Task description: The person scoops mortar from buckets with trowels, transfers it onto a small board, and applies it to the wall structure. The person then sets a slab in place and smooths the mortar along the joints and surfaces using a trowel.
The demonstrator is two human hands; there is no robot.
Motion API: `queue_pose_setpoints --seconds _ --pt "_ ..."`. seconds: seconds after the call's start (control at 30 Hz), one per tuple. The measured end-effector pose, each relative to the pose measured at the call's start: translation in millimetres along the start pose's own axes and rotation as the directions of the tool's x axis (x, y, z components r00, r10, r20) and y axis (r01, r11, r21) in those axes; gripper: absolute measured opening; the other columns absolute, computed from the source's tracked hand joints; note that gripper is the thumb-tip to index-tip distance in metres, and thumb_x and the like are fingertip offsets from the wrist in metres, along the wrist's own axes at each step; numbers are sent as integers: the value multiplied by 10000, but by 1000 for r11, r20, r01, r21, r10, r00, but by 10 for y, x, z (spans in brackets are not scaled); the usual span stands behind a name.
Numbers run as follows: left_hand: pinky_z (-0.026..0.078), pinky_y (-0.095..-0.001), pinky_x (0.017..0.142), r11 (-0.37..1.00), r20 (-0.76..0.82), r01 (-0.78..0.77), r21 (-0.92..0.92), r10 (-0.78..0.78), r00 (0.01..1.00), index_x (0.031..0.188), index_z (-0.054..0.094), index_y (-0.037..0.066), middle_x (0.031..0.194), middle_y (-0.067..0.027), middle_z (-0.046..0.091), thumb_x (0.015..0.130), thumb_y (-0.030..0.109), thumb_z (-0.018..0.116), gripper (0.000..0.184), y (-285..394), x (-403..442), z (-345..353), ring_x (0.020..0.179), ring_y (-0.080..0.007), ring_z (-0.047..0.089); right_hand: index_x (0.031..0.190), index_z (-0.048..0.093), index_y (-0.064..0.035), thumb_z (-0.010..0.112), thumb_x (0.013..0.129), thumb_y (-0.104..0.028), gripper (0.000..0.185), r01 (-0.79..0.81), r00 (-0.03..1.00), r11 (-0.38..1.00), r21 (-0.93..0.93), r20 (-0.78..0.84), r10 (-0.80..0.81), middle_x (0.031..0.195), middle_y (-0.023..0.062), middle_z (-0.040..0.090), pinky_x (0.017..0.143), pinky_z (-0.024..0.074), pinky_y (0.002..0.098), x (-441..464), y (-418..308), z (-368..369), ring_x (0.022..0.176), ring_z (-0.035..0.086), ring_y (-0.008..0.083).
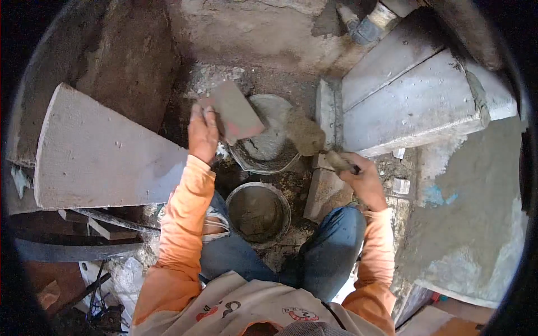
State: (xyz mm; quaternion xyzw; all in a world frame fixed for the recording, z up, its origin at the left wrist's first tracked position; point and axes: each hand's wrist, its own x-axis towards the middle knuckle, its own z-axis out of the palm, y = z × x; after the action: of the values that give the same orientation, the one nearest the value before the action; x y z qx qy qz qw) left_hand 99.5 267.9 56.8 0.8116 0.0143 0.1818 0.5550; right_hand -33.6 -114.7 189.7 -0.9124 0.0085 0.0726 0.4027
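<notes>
My left hand [203, 134] grips one end of a flat rectangular brick [235, 109], grey on its broad face with reddish patches at the lower edge. It is held up over the left side of a round tub [259, 170] of wet grey mortar. In my right hand [365, 182] is the handle of a trowel [307, 137]. Its blade, covered with mortar, hangs over the tub's right rim, apart from the brick. Closer to my knees stands a round bucket [288, 208] with grey-brown material inside.
A large pale slab [106, 154] juts in from the left. Grey concrete blocks [412, 103] stand at the right, beside a wet plastered surface [476, 207]. Behind the tub rises a rough wall [252, 33], with a pipe [370, 29] at its upper right.
</notes>
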Motion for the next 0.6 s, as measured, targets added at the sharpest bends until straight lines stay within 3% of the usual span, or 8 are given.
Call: queue_pose_setpoints --seconds 0.07,0.1,0.13,0.2,0.27,0.3,0.37,0.6 --pt "505 -502 901 989 51 -127 -77 131 990 1197 554 -25 1047 -286 673 1079 267 476 324 -38 -68 196 1029 -476 648 1241 694 7 755 810 0 435 10 999 998 -69 -51 -14 1034 104 750 858 530 302 -78 -292 -107 943 676 168" --pt "530 -492 849 935 288 285 -212 -219 932 1220 549 -23 1030 -287 664 1080 266 471 331 256 -145 157 919 -451 680 1226 694 5 748 800 11 429 47 994 996 -72 -99 -54 1001 104 748 837 522 298 -106 -439 -108 908 663 153" --pt "572 -431 691 997 188 -51 -57 61 980 1231 527 -16 928 -229 668 1087 275 471 330 295 -101 225 706 -336 692 1210 694 3 740 790 22 424 81 985 994 -79 -148 -92 968 104 745 817 514 294 -126 -527 -82 874 649 139" --pt "567 -350 564 802 394 409 -436 -238 888 1230 511 5 839 -149 652 1093 276 473 306 559 -164 298 588 -215 651 1187 701 -7 747 781 6 408 111 976 986 -128 -175 -133 979 120 733 817 519 295 -160 -626 -1 871 677 190" --pt "566 -333 556 758 427 429 -491 -220 877 1218 509 7 822 -126 643 1094 272 476 294 648 -179 351 598 -201 646 1281 692 -102 794 806 -170 490 147 954 903 -403 -182 -237 1106 138 699 804 570 428 -221 -764 112 939 713 349" --pt "565 -316 548 713 455 449 -538 -203 867 1206 507 10 805 -102 634 1095 268 479 282 662 -185 354 608 -187 641 1281 692 -102 794 806 -170 490 148 954 902 -405 -181 -238 1106 138 699 804 570 428 -241 -778 184 939 713 349" --pt "569 -314 563 718 468 462 -521 -212 858 1239 529 23 868 -85 650 1093 277 490 295 606 -204 374 646 -168 647 1361 637 -147 775 810 -208 572 126 916 737 -664 -207 -343 1041 112 646 726 553 443 -254 -736 323 922 671 340" --pt "465 -262 524 738 356 455 -498 -305 883 1269 559 56 816 9 606 1074 297 556 310 576 -264 460 606 -88 564 1438 562 -114 725 852 -197 614 114 795 559 -822 -261 -547 1108 102 610 731 508 435 -339 -359 561 936 617 302"
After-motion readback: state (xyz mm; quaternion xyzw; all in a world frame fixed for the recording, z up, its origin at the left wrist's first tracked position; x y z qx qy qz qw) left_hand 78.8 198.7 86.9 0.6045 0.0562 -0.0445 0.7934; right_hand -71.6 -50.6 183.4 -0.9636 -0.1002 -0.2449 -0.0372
